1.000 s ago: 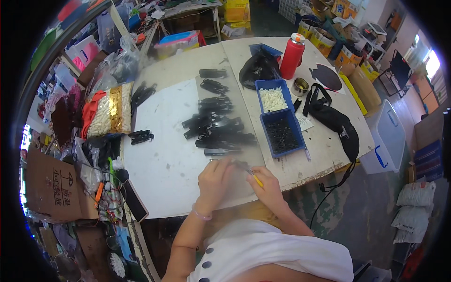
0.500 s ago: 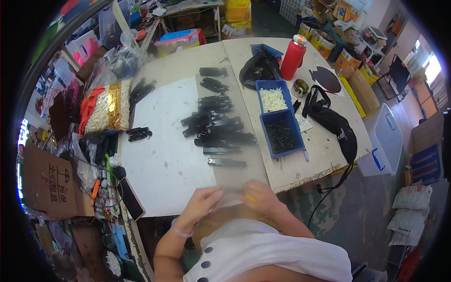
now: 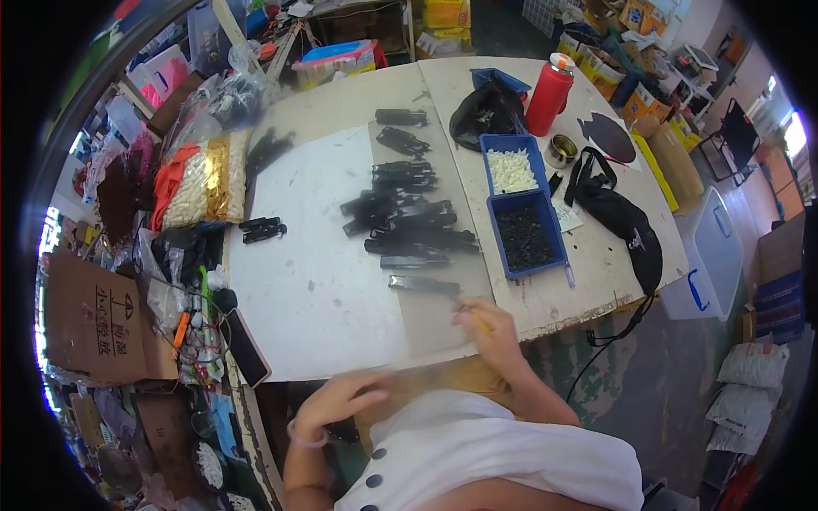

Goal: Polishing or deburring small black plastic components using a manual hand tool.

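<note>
My left hand [image 3: 351, 397] is off the table's front edge, over my lap, with its fingers stretched out and apart; motion blurs it, and nothing shows in it. My right hand [image 3: 490, 334] is over the front of the table, fingers curled round a small yellow object [image 3: 483, 324], mostly hidden. Its fingertips are close to the right end of the nearest black strip-shaped piece [image 3: 423, 285]; whether they touch it I cannot tell. Beyond lie several similar black pieces [image 3: 405, 175] in a loose column along the white sheet's [image 3: 302, 281] right edge.
To the right stand a blue bin of white bits [image 3: 511, 172], a blue bin of black bits [image 3: 525, 236], a red flask [image 3: 550, 95] and a black pouch [image 3: 629, 223]. At left are a phone [image 3: 247, 347], a black bundle [image 3: 262, 229] and a bag of white pieces [image 3: 204, 183].
My hands were together at the table's front edge around a blurred dark piece. They have parted: the left moved back and down, the right forward and right. The view has shifted slightly.
</note>
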